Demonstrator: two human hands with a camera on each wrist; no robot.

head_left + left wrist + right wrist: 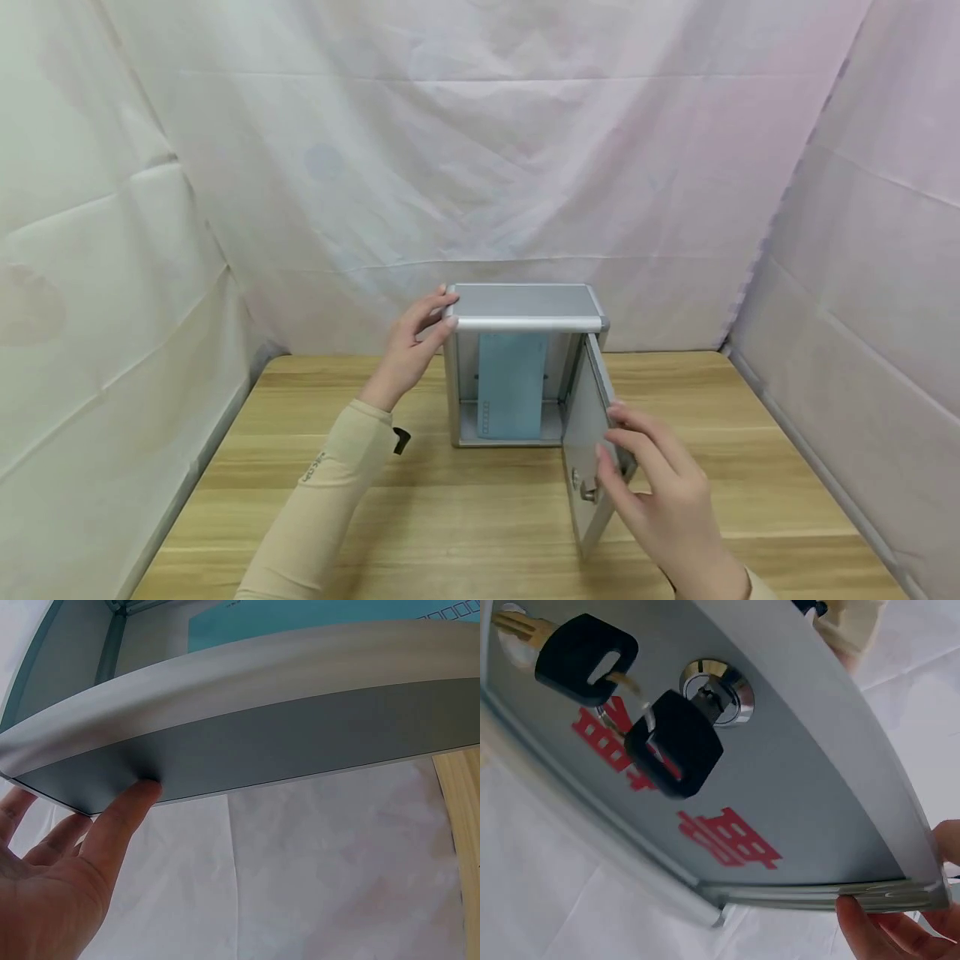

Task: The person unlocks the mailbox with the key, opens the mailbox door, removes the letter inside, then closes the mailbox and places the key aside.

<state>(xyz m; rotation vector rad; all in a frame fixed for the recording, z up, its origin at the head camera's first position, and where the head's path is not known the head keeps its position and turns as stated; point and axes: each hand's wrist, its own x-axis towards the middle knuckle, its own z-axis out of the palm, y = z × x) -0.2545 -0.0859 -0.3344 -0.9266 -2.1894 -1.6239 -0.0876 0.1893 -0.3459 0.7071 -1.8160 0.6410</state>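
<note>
A grey metal lock box (pixel 525 323) stands on the table with its hinged door (pixel 588 425) swung outward. Inside it, a light-blue sheet (pixel 512 387) leans upright. My left hand (pixel 411 350) touches the box's upper left corner with extended fingers; a fingertip (pixel 146 791) presses on the grey panel in the left wrist view. At the door's free edge, my right hand (pixel 663 492) pinches the frame between thumb and fingers. The right wrist view shows a key (pixel 676 742) in the door's round lock (pixel 739 694), a second key (pixel 585 660) hanging from the ring, and red lettering (pixel 727 838).
The box occupies the back middle of a wooden table (pixel 465 517). White cloth walls (pixel 495 167) stand behind and on both sides. A latch (pixel 588 494) projects from the door's inner face. Something black (pixel 402 440) shows beside the left cuff.
</note>
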